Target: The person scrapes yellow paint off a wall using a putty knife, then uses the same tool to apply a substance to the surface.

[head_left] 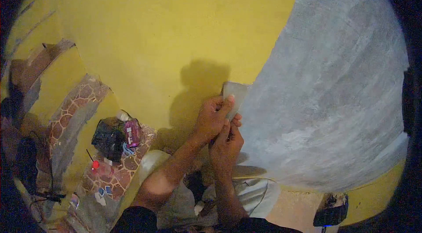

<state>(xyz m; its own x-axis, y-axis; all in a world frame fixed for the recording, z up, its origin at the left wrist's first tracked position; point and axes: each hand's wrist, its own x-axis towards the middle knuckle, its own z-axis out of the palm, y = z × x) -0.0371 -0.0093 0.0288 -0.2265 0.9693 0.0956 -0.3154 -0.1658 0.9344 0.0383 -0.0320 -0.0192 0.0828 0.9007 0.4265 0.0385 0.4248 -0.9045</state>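
Observation:
A small grey rectangular sheet [238, 92] is held up in front of the wall, its top edge and upper right part showing. My left hand [214, 116] pinches it from the left, thumb laid flat across its face and fingers curled behind. Just below, my right hand [227, 143] is closed around the sheet's lower end, close against the left hand. The fingers cover the lower part of the sheet. Behind the hands, the yellow wall [176, 22] meets a large grey-white patch [334, 70].
Tiled steps [79, 96] run down the left side. On the lower step lie a black plastic bag [109, 138], a purple packet [132, 132], a clear bottle with a red cap [96, 164] and small blue-and-white packets [105, 191]. A dark box-like object [330, 211] is at the lower right.

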